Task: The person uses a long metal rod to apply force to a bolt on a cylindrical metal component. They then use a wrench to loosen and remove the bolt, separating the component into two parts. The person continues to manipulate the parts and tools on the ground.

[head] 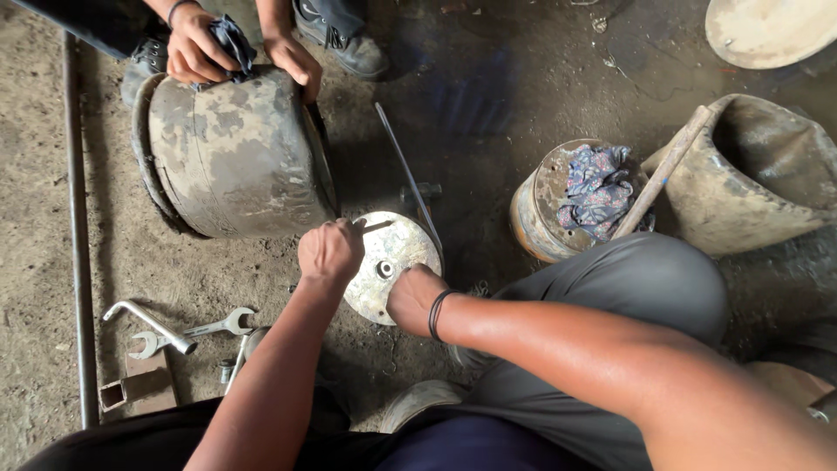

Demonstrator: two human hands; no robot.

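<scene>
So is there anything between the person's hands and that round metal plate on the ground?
Nothing visible. The left hand is at the top edge of the plate, closed on a thin tool whose tip lies on it. The right hand rests against the lower edge. The big drum that another person holds sits off to the side, apart.

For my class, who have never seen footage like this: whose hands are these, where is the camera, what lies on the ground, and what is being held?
There is one picture, taken by a camera on a person's head, looking down at their own arms. Their left hand is closed in a fist around a thin tool at the rim of a round metal plate on the dirt floor. Their right hand, with a dark wristband, rests on the plate's near edge. At the top, another person's hands press a dark cloth onto a worn drum-shaped part. Nearby lie an open-ended spanner, a bent wrench, a long rod, and a tin holding a patterned rag.
</scene>
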